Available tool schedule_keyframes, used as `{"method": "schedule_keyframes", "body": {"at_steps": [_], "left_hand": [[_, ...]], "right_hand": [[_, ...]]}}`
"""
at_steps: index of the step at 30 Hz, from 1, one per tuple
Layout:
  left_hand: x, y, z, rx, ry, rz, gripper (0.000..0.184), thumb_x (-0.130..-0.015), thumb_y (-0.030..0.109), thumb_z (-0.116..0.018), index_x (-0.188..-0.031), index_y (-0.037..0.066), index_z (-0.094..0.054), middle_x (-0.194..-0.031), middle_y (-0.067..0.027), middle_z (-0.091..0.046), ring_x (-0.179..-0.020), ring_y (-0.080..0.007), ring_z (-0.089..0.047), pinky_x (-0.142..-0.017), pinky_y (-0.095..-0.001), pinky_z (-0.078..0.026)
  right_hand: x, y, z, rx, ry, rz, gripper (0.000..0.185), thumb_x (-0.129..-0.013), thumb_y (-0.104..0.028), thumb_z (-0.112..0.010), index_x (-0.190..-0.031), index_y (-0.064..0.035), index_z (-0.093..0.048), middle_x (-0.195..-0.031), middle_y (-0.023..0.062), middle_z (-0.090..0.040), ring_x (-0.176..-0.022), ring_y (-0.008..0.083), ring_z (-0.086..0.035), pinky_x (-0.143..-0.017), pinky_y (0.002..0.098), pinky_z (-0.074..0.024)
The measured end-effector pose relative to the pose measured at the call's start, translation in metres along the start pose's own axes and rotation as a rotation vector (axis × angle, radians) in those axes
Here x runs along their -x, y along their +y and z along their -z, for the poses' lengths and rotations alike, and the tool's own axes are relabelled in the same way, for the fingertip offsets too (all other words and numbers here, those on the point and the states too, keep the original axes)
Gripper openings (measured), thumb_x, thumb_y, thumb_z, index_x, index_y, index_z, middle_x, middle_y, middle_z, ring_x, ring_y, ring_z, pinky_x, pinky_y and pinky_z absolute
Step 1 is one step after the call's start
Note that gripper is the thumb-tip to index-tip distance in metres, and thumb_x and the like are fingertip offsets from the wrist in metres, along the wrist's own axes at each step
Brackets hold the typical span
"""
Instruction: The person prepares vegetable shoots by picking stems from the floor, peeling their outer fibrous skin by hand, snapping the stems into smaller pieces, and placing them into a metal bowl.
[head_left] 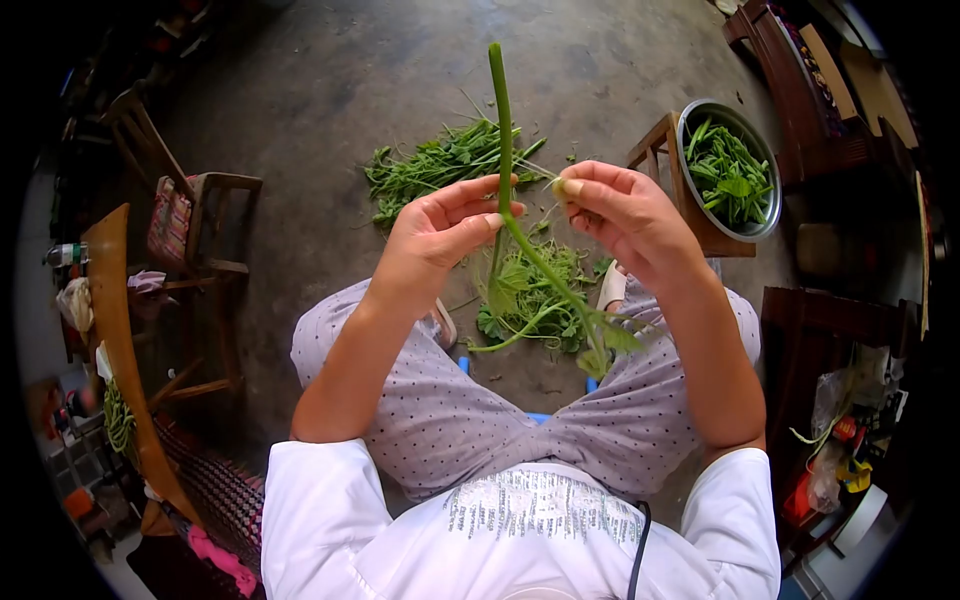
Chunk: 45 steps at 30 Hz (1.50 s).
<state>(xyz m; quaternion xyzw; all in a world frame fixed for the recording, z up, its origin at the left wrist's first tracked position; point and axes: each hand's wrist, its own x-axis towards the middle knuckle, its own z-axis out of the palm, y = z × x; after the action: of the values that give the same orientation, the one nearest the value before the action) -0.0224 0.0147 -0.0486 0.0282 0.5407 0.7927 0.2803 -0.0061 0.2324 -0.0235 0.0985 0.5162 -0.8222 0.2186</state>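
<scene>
My left hand pinches a long green vine stem between thumb and fingers. Its thick end points up and away from me, while a thinner branch with leaves hangs down toward my right knee. Just right of the stem, my right hand is closed in a pinch on thin pale fibres that stretch from the stem to its fingertips. Below my hands, a loose heap of curly tendrils and leaves lies on the floor between my feet.
Farther out on the concrete floor lies a pile of green stems. To the right, a metal basin of cut greens sits on a wooden stool. On the left stand a wooden chair and a wooden tabletop.
</scene>
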Motion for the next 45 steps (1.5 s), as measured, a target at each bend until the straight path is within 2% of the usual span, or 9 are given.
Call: {"method": "schedule_keyframes", "body": {"at_steps": [8,14,19,22,25,29,36,38,45], "left_hand": [[0.003,-0.002,0.006,0.113,-0.055,0.156,0.041,-0.084,0.0,-0.055,-0.125,-0.005,-0.05,-0.119,-0.0112,-0.058,-0.106,-0.0166,-0.058,-0.092,-0.0279,-0.046],[0.008,-0.004,0.007,-0.026,-0.166,0.16,0.039,-0.083,0.002,-0.058,-0.121,-0.004,-0.054,-0.114,-0.0112,-0.061,-0.108,-0.0186,-0.058,-0.094,-0.028,-0.043],[0.015,-0.007,0.013,0.175,-0.199,0.283,0.043,-0.084,0.001,-0.059,-0.126,-0.004,-0.049,-0.121,-0.0112,-0.057,-0.11,-0.0192,-0.057,-0.094,-0.0279,-0.044],[0.016,-0.005,0.011,0.232,-0.197,0.223,0.044,-0.085,-0.001,-0.057,-0.128,-0.004,-0.047,-0.124,-0.0117,-0.054,-0.112,-0.019,-0.055,-0.093,-0.0279,-0.045],[0.015,-0.008,0.01,0.203,-0.173,0.148,0.043,-0.086,0.004,-0.059,-0.127,-0.003,-0.047,-0.122,-0.0125,-0.056,-0.11,-0.018,-0.054,-0.094,-0.0306,-0.043],[0.012,-0.008,0.004,0.248,-0.128,0.113,0.044,-0.087,0.005,-0.059,-0.128,-0.002,-0.046,-0.122,-0.0113,-0.055,-0.11,-0.0176,-0.054,-0.095,-0.0312,-0.043],[0.009,-0.01,-0.002,0.327,-0.111,0.117,0.045,-0.088,0.003,-0.057,-0.131,0.004,-0.046,-0.118,-0.0077,-0.055,-0.108,-0.0147,-0.053,-0.092,-0.0272,-0.044],[0.008,-0.012,-0.003,0.318,-0.09,0.11,0.045,-0.088,0.004,-0.058,-0.131,0.005,-0.046,-0.116,-0.0073,-0.056,-0.106,-0.0142,-0.054,-0.091,-0.0268,-0.044],[0.008,-0.014,-0.006,0.203,-0.039,0.035,0.041,-0.088,0.004,-0.059,-0.128,0.003,-0.05,-0.108,-0.0048,-0.058,-0.1,-0.0116,-0.055,-0.088,-0.0251,-0.044]], "right_hand": [[-0.009,-0.011,0.023,-0.545,-0.181,0.244,0.024,-0.089,-0.014,-0.055,-0.105,0.0048,-0.054,-0.117,0.0178,-0.055,-0.085,0.0135,-0.055,-0.076,0.0248,-0.0474],[-0.005,-0.058,0.07,-0.838,-0.259,0.558,0.02,-0.088,-0.003,-0.048,-0.101,0.0105,-0.053,-0.101,0.0195,-0.058,-0.094,0.0246,-0.056,-0.085,0.0313,-0.0493],[0.026,-0.099,0.115,-0.743,-0.01,0.911,0.017,-0.083,-0.001,-0.049,-0.095,0.0095,-0.054,-0.091,0.019,-0.057,-0.089,0.0268,-0.055,-0.083,0.0337,-0.0456],[0.026,-0.085,0.103,-0.34,-0.3,0.724,0.018,-0.083,-0.008,-0.051,-0.093,0.0075,-0.054,-0.083,0.0145,-0.055,-0.082,0.0228,-0.053,-0.073,0.0294,-0.0427],[0.021,-0.039,0.048,0.027,0.223,0.439,0.018,-0.085,-0.017,-0.06,-0.097,-0.0033,-0.058,-0.073,0.0029,-0.053,-0.064,0.0107,-0.049,-0.06,0.0231,-0.0402],[0.02,0.006,0.004,0.559,-0.088,0.128,0.022,-0.084,-0.013,-0.059,-0.103,-0.0034,-0.064,-0.066,-0.0072,-0.045,-0.055,0.0004,-0.036,-0.045,0.0187,-0.0273],[0.011,0.025,-0.016,0.599,0.081,0.309,0.019,-0.081,-0.016,-0.069,-0.092,0.0004,-0.068,-0.065,-0.0034,-0.049,-0.059,0.0043,-0.044,-0.052,0.0213,-0.0353],[0.01,0.025,-0.015,0.675,0.071,0.251,0.021,-0.083,-0.014,-0.069,-0.097,0.0025,-0.067,-0.084,0.0006,-0.061,-0.076,0.0049,-0.054,-0.064,0.018,-0.0429],[0.005,0.03,-0.019,0.561,0.111,0.266,0.017,-0.082,-0.013,-0.069,-0.09,0.002,-0.069,-0.068,-0.0002,-0.056,-0.059,0.004,-0.045,-0.049,0.0213,-0.0346]]}}
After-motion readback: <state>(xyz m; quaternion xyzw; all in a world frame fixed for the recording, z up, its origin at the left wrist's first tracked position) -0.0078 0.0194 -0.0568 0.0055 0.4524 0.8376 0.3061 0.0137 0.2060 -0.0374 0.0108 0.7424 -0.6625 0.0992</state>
